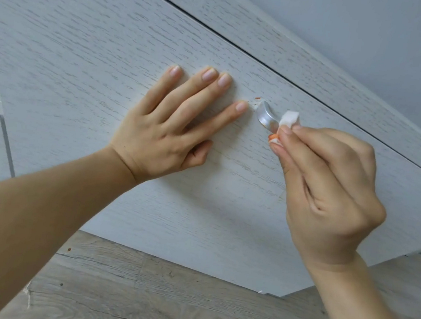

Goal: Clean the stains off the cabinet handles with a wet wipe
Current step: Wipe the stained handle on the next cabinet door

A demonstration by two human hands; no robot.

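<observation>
**Cabinet front, handle and wipe: items in view**

Cabinet door (90,44): one, pale grey with wood grain, filling most of the view and running on a slant. A dark gap line separates it from one further panel (287,35) of the same finish, above and to the right.

Handle (266,115): one, silver metal, curved, mounted on the door right of centre. Only its left end shows; the rest lies under the wipe and fingers.

Stains (256,99): a few small orange specks on the door, just beside the handle's left end, countable only roughly.

Wet wipe (289,118): one, white, bunched small, pressed against the handle. Its lower fold carries an orange smear where it emerges beneath the fingertips.

Containers: none in view.

Floor (158,299): grey wood-look planks along the bottom, with a few dark specks and one orange fleck at left.

Hands: two, bare.

Left hand (171,124): laid flat on the door, left of the handle. All four fingers straight and slightly spread, thumb tucked in against the palm edge. It holds nothing; the index fingertip (241,106) lies just beside the handle's end, apart from it.

Right hand (333,191): fingers curled inward, thumb and forefingers pinching the wipe at their tips, against the handle
</observation>
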